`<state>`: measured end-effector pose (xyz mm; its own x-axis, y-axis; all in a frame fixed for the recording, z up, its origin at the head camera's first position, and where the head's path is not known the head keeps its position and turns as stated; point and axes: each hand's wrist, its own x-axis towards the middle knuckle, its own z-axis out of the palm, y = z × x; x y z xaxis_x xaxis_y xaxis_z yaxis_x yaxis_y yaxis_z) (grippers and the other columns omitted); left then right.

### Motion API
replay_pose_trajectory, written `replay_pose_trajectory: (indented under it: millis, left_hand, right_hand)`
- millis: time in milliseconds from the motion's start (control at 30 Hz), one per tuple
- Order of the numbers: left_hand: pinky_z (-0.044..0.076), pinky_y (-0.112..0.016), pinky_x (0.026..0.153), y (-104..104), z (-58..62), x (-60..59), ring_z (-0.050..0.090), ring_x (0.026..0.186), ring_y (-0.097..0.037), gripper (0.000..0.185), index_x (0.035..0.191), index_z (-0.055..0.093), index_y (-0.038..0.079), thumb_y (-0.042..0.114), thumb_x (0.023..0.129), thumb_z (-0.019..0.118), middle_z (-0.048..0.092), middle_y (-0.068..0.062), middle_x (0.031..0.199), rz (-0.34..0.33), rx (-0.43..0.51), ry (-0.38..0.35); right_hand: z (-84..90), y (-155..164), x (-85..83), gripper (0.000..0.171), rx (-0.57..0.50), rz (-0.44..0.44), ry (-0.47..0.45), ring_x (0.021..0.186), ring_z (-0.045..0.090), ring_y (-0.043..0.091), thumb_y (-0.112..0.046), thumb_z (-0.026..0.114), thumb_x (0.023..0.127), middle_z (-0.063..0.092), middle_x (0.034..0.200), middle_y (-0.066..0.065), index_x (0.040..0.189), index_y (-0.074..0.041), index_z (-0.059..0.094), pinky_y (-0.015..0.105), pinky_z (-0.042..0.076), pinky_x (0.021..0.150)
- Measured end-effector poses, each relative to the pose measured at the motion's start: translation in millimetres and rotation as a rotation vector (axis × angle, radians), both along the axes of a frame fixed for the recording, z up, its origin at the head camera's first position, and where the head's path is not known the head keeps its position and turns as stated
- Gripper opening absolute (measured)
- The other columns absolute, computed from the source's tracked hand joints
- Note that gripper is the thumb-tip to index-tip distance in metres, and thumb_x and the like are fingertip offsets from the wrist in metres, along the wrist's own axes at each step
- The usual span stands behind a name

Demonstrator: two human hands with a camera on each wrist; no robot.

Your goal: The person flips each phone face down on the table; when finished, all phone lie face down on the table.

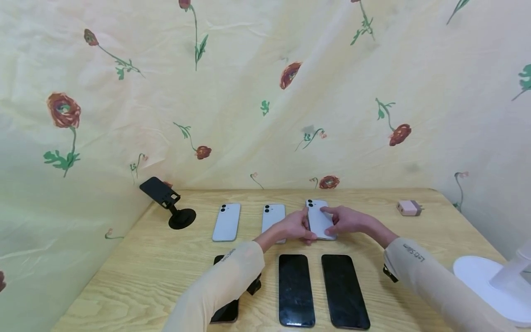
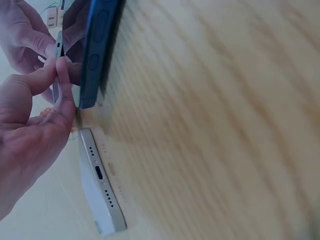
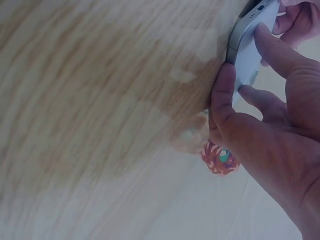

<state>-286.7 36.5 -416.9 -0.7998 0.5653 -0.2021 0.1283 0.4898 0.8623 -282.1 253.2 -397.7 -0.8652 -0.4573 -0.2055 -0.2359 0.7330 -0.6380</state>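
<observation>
Both hands are on the rightmost white smartphone (image 1: 318, 223), which has its camera side up in the back row. Thumb and finger of the left hand (image 1: 293, 225) pinch its lower left corner. From the right side, the right hand (image 1: 347, 219) grips the same phone, one fingertip on its back and others along its edge. The right wrist view shows those fingers (image 3: 225, 82) curled at the phone's side. Beside the left wrist lies a middle white smartphone (image 1: 272, 216), partly covered by that hand. Another white smartphone (image 1: 226, 222) lies further left.
In front lie a middle black smartphone (image 1: 296, 290), a right black smartphone (image 1: 345, 291) and a left one (image 1: 226, 312) partly under the left sleeve. A black phone stand (image 1: 182, 218) is at back left, a pink charger (image 1: 408, 208) at back right, a white round base (image 1: 477, 281) at right.
</observation>
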Motion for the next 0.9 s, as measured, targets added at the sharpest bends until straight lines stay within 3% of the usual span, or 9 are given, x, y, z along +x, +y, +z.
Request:
replay_pose_trajectory:
  millis: [267,900]
  left_hand:
    - [0.051,-0.024,0.065,1.8,5.1,-2.0,0.067,0.063,-0.017,0.098,0.16,0.01,0.001,0.011,0.089,0.078,0.067,-0.007,0.078,-0.029,-0.097,0.047]
    - [0.051,-0.025,0.058,5.5,9.2,-1.2,0.062,0.057,-0.015,0.097,0.16,0.017,0.006,0.011,0.086,0.08,0.064,-0.007,0.069,-0.035,-0.13,0.031]
  right_hand:
    - [-0.3,1.2,-0.7,0.082,0.015,-0.018,-0.003,0.07,0.046,0.019,-0.017,0.078,0.088,0.048,0.078,0.007,0.152,0.007,0.032,0.03,0.035,0.063]
    - [-1.8,1.6,0.5,0.082,0.022,-0.047,-0.017,0.08,0.052,0.023,-0.018,0.079,0.088,0.056,0.09,0.011,0.153,0.005,0.034,0.034,0.041,0.071]
